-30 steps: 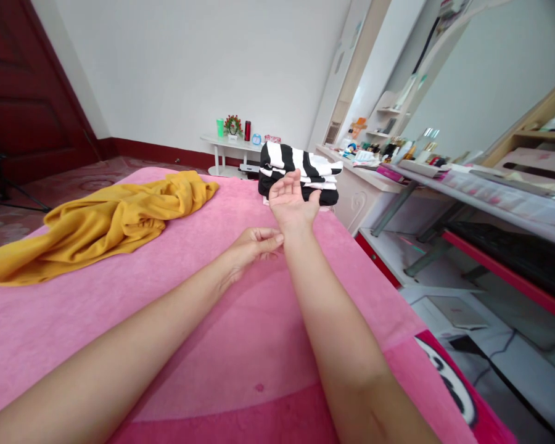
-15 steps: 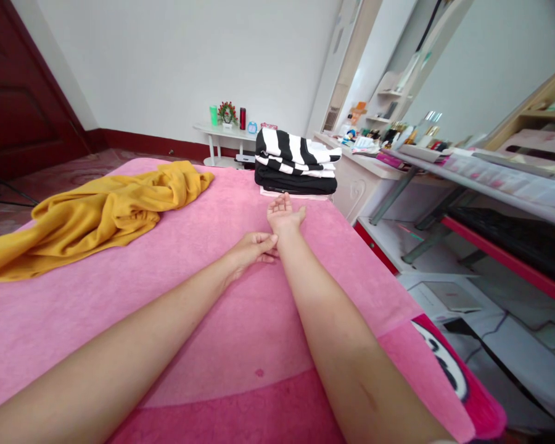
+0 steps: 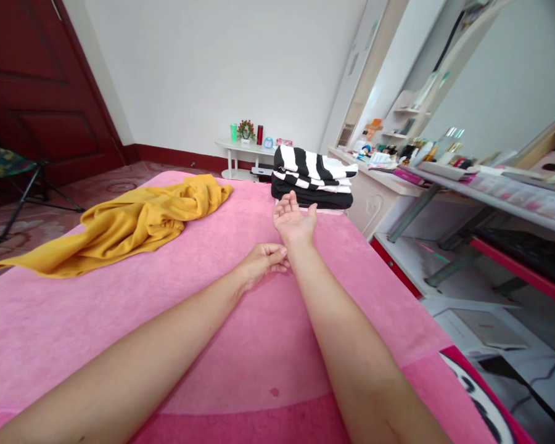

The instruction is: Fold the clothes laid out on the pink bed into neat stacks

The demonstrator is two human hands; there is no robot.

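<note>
Both my forearms stretch out over a pink blanket [image 3: 120, 308] on a bed. My right hand [image 3: 293, 219] lies palm up, fingers loosely spread, holding nothing. My left hand [image 3: 263, 262] has its fingers curled together and its fingertips touch my right wrist. Just beyond my right hand sits a folded stack of black-and-white striped clothes [image 3: 312, 176]. A crumpled yellow garment [image 3: 129, 225] lies to the left on the blanket.
A small white side table [image 3: 245, 151] with a cup, plant and bottle stands by the far wall. A white dresser and long shelf [image 3: 444, 179] with cosmetics run along the right. A dark red door [image 3: 32, 92] and a folding stand [image 3: 13, 179] are at the left.
My right hand came down from in front of the striped stack to rest near the blanket. The view shifted left and back. My left hand stays at my right wrist.
</note>
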